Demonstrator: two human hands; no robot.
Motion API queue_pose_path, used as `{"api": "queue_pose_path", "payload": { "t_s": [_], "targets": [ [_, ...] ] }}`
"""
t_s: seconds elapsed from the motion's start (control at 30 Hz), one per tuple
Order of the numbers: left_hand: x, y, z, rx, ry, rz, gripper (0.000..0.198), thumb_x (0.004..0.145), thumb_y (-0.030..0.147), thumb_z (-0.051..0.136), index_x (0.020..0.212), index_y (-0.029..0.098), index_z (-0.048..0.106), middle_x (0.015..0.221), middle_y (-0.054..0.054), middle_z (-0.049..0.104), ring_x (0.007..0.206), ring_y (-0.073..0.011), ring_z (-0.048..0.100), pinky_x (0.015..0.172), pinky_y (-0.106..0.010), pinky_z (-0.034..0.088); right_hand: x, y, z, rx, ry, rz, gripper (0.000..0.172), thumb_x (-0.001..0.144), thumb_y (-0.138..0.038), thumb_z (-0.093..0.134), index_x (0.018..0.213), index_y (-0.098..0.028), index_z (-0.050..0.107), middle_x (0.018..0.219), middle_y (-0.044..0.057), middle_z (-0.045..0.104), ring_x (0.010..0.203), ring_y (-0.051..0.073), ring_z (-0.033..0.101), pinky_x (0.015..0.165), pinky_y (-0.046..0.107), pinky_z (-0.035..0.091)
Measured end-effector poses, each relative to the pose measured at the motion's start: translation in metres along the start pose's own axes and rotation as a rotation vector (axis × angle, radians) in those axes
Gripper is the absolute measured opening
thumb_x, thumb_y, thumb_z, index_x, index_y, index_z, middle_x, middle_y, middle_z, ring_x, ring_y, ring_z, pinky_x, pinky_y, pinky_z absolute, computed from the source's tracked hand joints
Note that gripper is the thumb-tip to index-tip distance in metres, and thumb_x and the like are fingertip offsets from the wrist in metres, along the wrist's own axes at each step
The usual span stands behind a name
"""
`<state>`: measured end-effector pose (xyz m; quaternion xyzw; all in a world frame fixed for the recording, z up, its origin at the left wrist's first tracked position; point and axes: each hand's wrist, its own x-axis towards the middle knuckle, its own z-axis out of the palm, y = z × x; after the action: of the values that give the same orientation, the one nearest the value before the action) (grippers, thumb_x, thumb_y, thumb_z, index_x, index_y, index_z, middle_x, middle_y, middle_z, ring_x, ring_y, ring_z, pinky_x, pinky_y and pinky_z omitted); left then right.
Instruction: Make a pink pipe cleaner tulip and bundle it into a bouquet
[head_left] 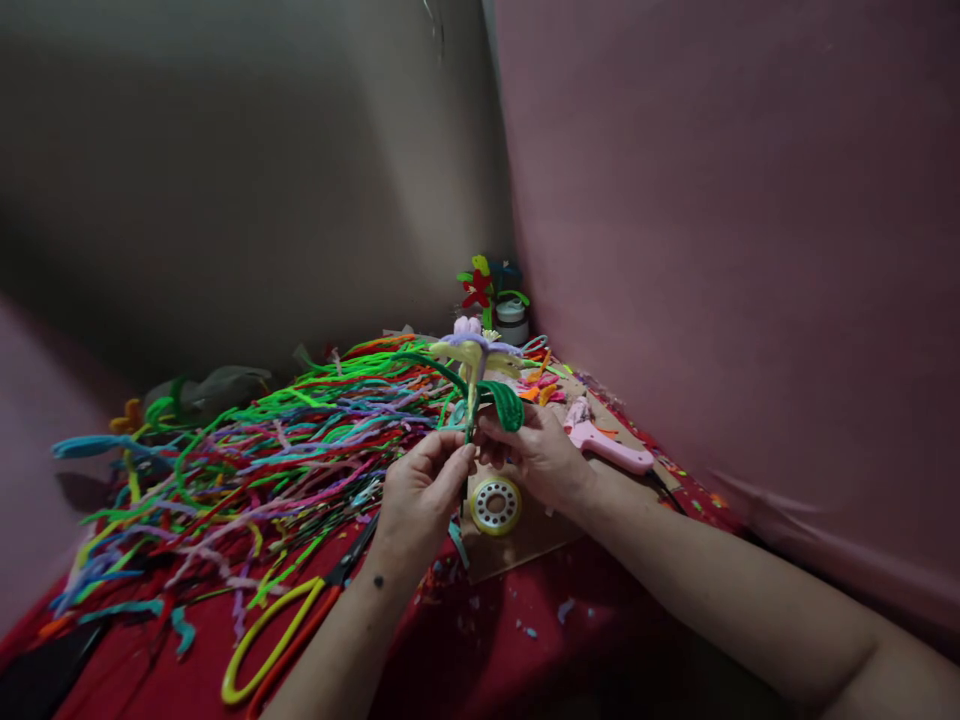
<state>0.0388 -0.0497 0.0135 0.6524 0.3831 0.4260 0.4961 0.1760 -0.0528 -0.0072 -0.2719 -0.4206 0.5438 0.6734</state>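
Observation:
In front of me stands a pipe-cleaner flower (pixel 469 352) with pale yellow and lilac petals, held upright. Its stem carries dark green leaves, one of them a broad looped leaf (pixel 504 403) on the right. My left hand (pixel 421 482) pinches the lower stem between thumb and fingers. From the other side, my right hand (pixel 546 458) has its fingers closed at the stem just under the broad leaf; the fingertips are partly hidden. A yellow-rimmed spool (pixel 496 506) lies below the hands on a piece of cardboard (pixel 529 552).
Many-coloured pipe cleaners (pixel 315 435) are heaped at the left. Scissors (pixel 289 598) with yellow and orange handles lie near my left forearm. A pink glue gun (pixel 613 447) is at the right. Behind stand a red flower (pixel 477 288) and a white container (pixel 512 320), near the walls' corner.

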Motion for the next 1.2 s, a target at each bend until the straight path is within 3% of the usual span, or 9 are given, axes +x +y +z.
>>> {"api": "queue_pose_path", "payload": {
  "t_s": [0.17, 0.3, 0.5, 0.7, 0.8, 0.9, 1.0, 1.2],
  "targets": [
    [-0.002, -0.003, -0.001, 0.059, -0.010, 0.056, 0.016, 0.075, 0.031, 0.061, 0.076, 0.015, 0.063, 0.063, 0.003, 0.054, 0.048, -0.0050, 0.038, 0.046, -0.018, 0.032, 0.002, 0.006, -0.003, -0.023, -0.014, -0.023, 0.018, 0.068, -0.030, 0.069, 0.065, -0.014, 0.062, 0.056, -0.002, 0.057, 0.045, 0.007, 0.048, 0.044, 0.021, 0.030],
    [-0.002, -0.005, 0.000, 0.080, -0.009, 0.098, 0.015, 0.077, 0.029, 0.058, 0.071, 0.016, 0.060, 0.070, 0.001, 0.060, 0.056, -0.0075, 0.047, 0.053, -0.019, 0.039, 0.003, 0.009, -0.003, -0.035, -0.042, -0.031, 0.017, 0.070, -0.031, 0.065, 0.066, -0.015, 0.061, 0.056, -0.002, 0.056, 0.047, 0.008, 0.048, 0.044, 0.022, 0.029],
    [-0.005, -0.009, 0.005, 0.254, 0.010, 0.230, 0.011, 0.078, 0.027, 0.057, 0.077, 0.017, 0.062, 0.068, 0.000, 0.062, 0.065, -0.0121, 0.057, 0.061, -0.021, 0.045, 0.001, 0.011, -0.006, -0.309, 0.013, -0.093, 0.015, 0.073, -0.030, 0.058, 0.071, -0.016, 0.064, 0.060, 0.000, 0.058, 0.053, 0.011, 0.048, 0.049, 0.023, 0.035],
    [-0.007, -0.021, 0.004, 0.351, 0.159, 0.343, 0.012, 0.080, 0.028, 0.056, 0.085, 0.019, 0.061, 0.072, 0.000, 0.064, 0.062, -0.0113, 0.057, 0.059, -0.021, 0.045, -0.005, 0.015, -0.007, -0.297, 0.013, -0.160, 0.015, 0.075, -0.028, 0.057, 0.082, -0.020, 0.068, 0.075, 0.001, 0.065, 0.070, 0.014, 0.056, 0.066, 0.026, 0.044],
    [-0.007, -0.018, 0.006, 0.414, 0.168, 0.407, 0.011, 0.080, 0.026, 0.055, 0.086, 0.019, 0.061, 0.076, -0.001, 0.065, 0.065, -0.0120, 0.059, 0.062, -0.022, 0.045, -0.008, 0.011, 0.000, -0.221, -0.016, -0.164, 0.013, 0.076, -0.028, 0.059, 0.084, -0.022, 0.068, 0.083, 0.000, 0.066, 0.081, 0.016, 0.059, 0.081, 0.031, 0.044],
    [-0.007, -0.010, 0.005, 0.523, 0.160, 0.459, 0.007, 0.077, 0.024, 0.058, 0.079, 0.019, 0.062, 0.073, -0.002, 0.064, 0.064, -0.0124, 0.058, 0.063, -0.022, 0.044, -0.009, 0.002, 0.006, -0.213, -0.033, -0.123, 0.009, 0.076, -0.029, 0.060, 0.078, -0.022, 0.066, 0.081, -0.001, 0.065, 0.083, 0.016, 0.058, 0.083, 0.031, 0.042],
    [-0.004, -0.003, -0.001, 0.481, 0.196, 0.393, 0.009, 0.074, 0.028, 0.062, 0.075, 0.019, 0.061, 0.070, -0.001, 0.062, 0.063, -0.0128, 0.056, 0.061, -0.023, 0.043, -0.009, -0.007, 0.009, -0.217, -0.006, -0.081, 0.011, 0.077, -0.031, 0.059, 0.075, -0.022, 0.064, 0.075, -0.002, 0.062, 0.077, 0.014, 0.056, 0.079, 0.030, 0.042],
    [-0.003, 0.005, -0.005, 0.095, 0.240, 0.208, 0.020, 0.071, 0.030, 0.066, 0.087, 0.019, 0.062, 0.073, 0.001, 0.062, 0.060, -0.0103, 0.053, 0.054, -0.020, 0.042, -0.010, -0.005, 0.010, -0.221, -0.086, -0.119, 0.016, 0.081, -0.033, 0.055, 0.081, -0.019, 0.062, 0.066, -0.001, 0.056, 0.065, 0.013, 0.052, 0.071, 0.030, 0.042]
  ]
}}
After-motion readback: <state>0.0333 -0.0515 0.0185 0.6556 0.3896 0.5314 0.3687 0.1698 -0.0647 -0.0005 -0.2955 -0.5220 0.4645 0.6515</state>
